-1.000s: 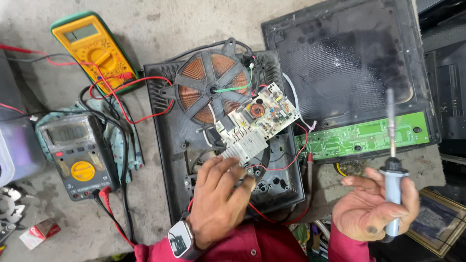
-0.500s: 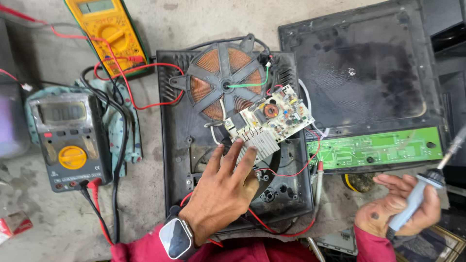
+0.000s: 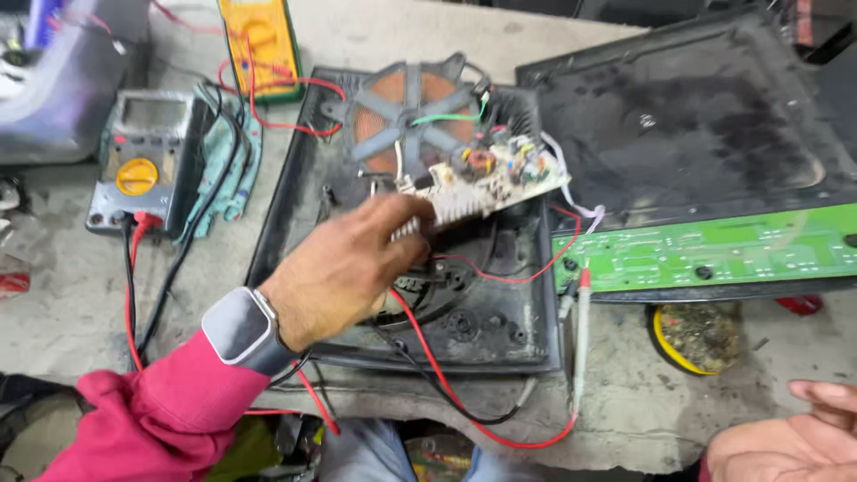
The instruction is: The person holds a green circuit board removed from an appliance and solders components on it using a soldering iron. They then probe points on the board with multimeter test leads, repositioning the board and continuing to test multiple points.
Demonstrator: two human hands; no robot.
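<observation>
1. Head view cuts off the right hand [image 3: 790, 437] at the bottom right corner; only an open, upturned palm shows, holding nothing.
2. Left hand [image 3: 344, 268] covers part of the open cooker base [image 3: 295, 205]; fingers pinch the finned end of the small circuit board [image 3: 491, 174]. Whether the thumb closes beneath it cannot be made out.
3. That board lies tilted over the base, just below the copper coil [image 3: 411, 112].
4. Right of the base lies a long green circuit board [image 3: 714, 254]; left of it, a grey multimeter [image 3: 143, 161] with a yellow dial; above-left, a yellow multimeter [image 3: 254, 36], cut off.
</observation>
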